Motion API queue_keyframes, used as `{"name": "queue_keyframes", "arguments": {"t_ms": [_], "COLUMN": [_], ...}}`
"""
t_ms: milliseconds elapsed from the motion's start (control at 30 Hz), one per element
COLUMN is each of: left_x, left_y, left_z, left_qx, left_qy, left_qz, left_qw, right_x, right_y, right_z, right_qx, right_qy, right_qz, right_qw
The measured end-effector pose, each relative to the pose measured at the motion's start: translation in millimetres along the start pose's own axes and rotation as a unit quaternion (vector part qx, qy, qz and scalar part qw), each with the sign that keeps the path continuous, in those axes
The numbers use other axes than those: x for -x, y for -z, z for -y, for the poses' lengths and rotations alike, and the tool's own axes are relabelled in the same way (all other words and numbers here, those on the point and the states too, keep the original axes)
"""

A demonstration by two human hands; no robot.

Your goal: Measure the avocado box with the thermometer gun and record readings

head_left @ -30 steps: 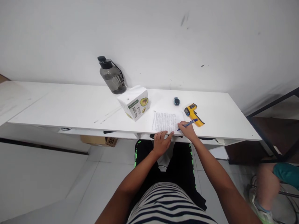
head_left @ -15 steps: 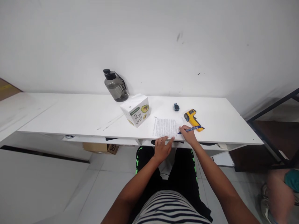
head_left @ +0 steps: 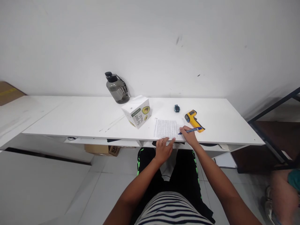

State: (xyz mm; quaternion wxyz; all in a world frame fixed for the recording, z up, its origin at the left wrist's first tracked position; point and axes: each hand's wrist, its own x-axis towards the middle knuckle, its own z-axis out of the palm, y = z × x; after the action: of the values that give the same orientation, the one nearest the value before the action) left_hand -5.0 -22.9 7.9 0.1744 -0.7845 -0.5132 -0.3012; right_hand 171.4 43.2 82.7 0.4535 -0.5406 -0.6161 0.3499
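Observation:
A white sheet of paper (head_left: 166, 128) covered in handwritten lines lies near the front edge of the white desk. My right hand (head_left: 188, 136) grips a blue pen (head_left: 193, 130), its tip at the paper's right side. At the paper's lower edge rests my left hand (head_left: 164, 149), fingers spread with the fingertips on the desk edge and paper. Just beyond the pen is a yellow and black infrared thermometer (head_left: 194, 120), lying on its side. A small dark wristwatch (head_left: 177, 108) sits farther back.
Left of the paper stands a white box (head_left: 137, 112) with avocado pictures. A grey translucent bottle (head_left: 117, 89) is against the wall. Cardboard boxes (head_left: 100, 150) show under the desk (head_left: 70, 117) and at far left. Another person's leg (head_left: 283, 193) is at lower right.
The view has shifted slightly, so things at the left appear a little lower and farther right. Both hands keep nearly the same place at the paper.

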Motion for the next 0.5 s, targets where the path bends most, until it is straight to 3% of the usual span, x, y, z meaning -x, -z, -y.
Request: {"name": "queue_keyframes", "arguments": {"t_ms": [500], "left_x": [0.4], "left_y": [-0.3], "left_z": [-0.4], "left_qx": [-0.006], "left_qy": [0.005], "left_qz": [0.0], "left_qw": [1.0], "right_x": [0.7], "right_y": [0.3], "right_z": [0.8], "right_qx": [0.007], "right_qy": [-0.005], "right_qz": [-0.001], "right_qw": [1.0]}}
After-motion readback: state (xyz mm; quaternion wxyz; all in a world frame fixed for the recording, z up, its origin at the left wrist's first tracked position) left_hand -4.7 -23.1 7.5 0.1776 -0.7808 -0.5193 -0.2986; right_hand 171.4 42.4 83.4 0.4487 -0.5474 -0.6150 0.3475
